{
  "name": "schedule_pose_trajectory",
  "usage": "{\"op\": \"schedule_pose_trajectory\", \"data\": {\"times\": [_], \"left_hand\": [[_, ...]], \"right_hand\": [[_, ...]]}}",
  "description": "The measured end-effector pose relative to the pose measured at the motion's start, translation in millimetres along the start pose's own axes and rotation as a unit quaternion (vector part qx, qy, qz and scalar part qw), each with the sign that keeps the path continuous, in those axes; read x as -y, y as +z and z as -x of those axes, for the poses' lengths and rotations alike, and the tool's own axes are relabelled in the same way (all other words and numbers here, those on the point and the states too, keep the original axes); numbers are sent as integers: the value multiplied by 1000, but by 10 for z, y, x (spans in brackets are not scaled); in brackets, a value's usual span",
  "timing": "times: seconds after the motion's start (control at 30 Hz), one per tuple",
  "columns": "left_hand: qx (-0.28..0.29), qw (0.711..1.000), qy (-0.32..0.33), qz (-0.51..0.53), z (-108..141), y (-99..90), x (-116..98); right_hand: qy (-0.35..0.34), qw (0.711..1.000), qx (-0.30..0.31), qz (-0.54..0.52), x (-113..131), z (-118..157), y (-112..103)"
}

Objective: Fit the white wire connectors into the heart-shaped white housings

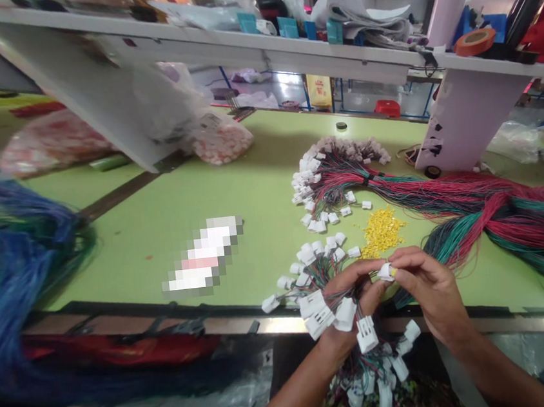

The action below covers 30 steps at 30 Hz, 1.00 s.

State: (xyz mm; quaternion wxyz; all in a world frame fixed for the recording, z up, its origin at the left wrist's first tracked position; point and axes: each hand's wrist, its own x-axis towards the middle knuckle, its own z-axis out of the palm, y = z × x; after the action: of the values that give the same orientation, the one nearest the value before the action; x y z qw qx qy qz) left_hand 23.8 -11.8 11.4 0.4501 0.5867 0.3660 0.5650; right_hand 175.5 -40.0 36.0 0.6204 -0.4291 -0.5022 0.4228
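Bunched white connectors on thin wires are draped over the left wrist. Near the edge of the green surface, a small white housing, yellow at one side, is pinched between the closed fingers of the left hand and right hand. Yellow pieces are heaped beyond.

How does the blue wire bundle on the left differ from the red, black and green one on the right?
The blue wire bundle drapes over the table's front edge; the red, black and green bundle lies stretched across the tabletop. The multicoloured one has a black tie and fans out into white connectors; the blue one shows neither. Both are masses of long, thin wires.
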Motion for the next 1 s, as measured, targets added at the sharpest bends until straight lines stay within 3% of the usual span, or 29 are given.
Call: {"op": "schedule_pose_trajectory", "data": {"times": [0.13, 0.53, 0.83, 1.0], "left_hand": [[9, 1000, 13, -26, -8, -4, -72], [2, 998, 31, -46, -10, 9, -113], [8, 999, -32, -41, -18, 23, -110], [11, 998, -48, -46, -15, 24, -114]], "right_hand": [[46, 998, -11, -42, -6, -13, 24], [60, 995, -8, -79, -48, 4, 20], [-13, 1000, 6, -14, -46, -35, 21], [40, 998, 12, -54, -64, -5, 22]]}}
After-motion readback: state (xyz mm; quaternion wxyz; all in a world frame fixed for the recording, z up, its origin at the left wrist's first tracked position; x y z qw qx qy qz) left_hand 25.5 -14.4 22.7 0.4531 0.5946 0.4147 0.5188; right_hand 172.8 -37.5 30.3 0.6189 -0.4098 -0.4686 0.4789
